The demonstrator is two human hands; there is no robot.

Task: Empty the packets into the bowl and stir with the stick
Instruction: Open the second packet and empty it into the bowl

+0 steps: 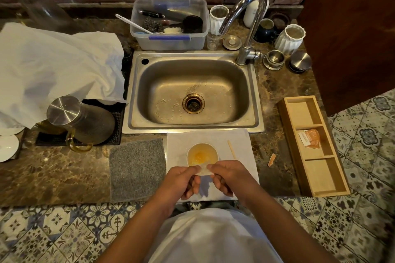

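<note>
Both hands together at the near edge of the counter, just near of the bowl (pixel 202 154): left hand (pixel 184 179) and right hand (pixel 227 175) each pinched shut on one end of a small pale packet (pixel 204 170), held level between them and overlapping the bowl's near rim. Fingers (pixel 193 187) of the left hand curled under, those of the right likewise. Whether the packet is already torn open: cannot tell. Inside the bowl, a shallow yellowish pool. Bowl set on a white cloth (pixel 241 145), which runs from the sink's near lip down to the counter's near edge, leaving little bare margin either way. Wooden stick (pixel 231 149) lying on that cloth just right of the bowl, apart from it, slanted near-right. Grey mat (pixel 137 168) just left of the cloth, edges nearly touching. Further right, a torn orange scrap (pixel 271 159) on bare counter, then a wooden tray (pixel 313 145) with three compartments along the counter's right end; orange and white packets (pixel 310 137) in its middle compartment, the far and near ones bare. Open stone between cloth and tray, the clearest room for a hand. Steel sink (pixel 193 92) directly far of the cloth, faucet (pixel 249 25) at its far right corner. Left side crowded: upturned steel jug (pixel 79 119) on a black mat, white sheeting (pixel 55 66) heaped beyond.
</note>
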